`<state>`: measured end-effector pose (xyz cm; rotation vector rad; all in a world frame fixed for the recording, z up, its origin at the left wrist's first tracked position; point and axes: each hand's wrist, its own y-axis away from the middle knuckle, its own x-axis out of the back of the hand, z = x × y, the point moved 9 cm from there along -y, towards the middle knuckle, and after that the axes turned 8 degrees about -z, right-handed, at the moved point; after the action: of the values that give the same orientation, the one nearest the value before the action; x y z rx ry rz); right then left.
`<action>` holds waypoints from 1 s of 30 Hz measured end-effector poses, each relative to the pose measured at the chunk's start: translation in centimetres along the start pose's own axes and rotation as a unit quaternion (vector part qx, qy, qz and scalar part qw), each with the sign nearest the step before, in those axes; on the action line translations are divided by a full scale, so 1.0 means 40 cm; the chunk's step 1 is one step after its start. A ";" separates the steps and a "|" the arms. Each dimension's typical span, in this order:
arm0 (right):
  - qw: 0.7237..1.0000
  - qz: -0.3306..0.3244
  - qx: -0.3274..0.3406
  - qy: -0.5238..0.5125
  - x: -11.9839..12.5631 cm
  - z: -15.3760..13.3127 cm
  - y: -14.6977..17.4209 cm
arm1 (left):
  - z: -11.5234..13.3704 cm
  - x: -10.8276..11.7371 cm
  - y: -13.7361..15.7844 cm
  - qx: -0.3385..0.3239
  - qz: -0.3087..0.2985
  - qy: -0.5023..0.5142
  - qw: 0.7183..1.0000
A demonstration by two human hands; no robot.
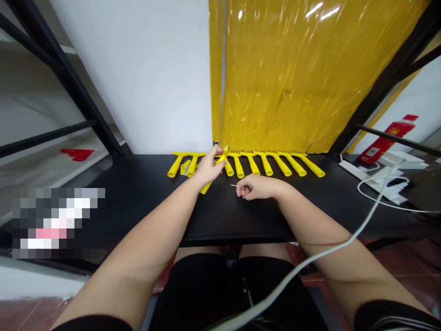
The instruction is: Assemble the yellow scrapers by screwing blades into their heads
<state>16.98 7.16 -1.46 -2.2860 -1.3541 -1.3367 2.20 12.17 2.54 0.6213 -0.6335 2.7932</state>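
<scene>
My left hand (208, 170) is closed around a yellow T-shaped handle (206, 188), whose lower end sticks out below the palm. To its right, just above the black tabletop (213, 216), my right hand (255, 187) pinches a thin metal rod (234, 185) that points left toward the held handle. Several more yellow T-shaped handles (253, 166) lie in a row along the back of the table, hollow ends toward me. A small yellow piece with a greyish part (185, 168) lies among them at the left.
Behind the row stand a white panel (148, 73) and a yellow plastic sheet (289, 78). A red bottle (387, 138) and white plugs (396, 188) are at the right. A pale cable (330, 248) crosses in front of my right arm. Black frame posts (82, 101) flank the table.
</scene>
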 end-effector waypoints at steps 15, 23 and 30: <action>0.995 0.042 -0.010 0.090 0.001 -0.026 0.025 | 0.009 -0.064 0.024 0.020 -0.051 0.101 0.993; 0.992 0.104 0.062 -0.036 0.068 -0.053 0.067 | 0.009 -0.102 0.034 0.075 -0.100 0.143 0.982; 0.956 0.266 0.099 -0.072 0.142 -0.036 0.093 | 0.021 -0.132 0.045 0.091 -0.138 0.204 0.965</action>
<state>20.01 7.78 4.77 -2.3975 -0.7653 -0.8366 6.67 9.64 0.22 0.1338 -0.1903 2.6115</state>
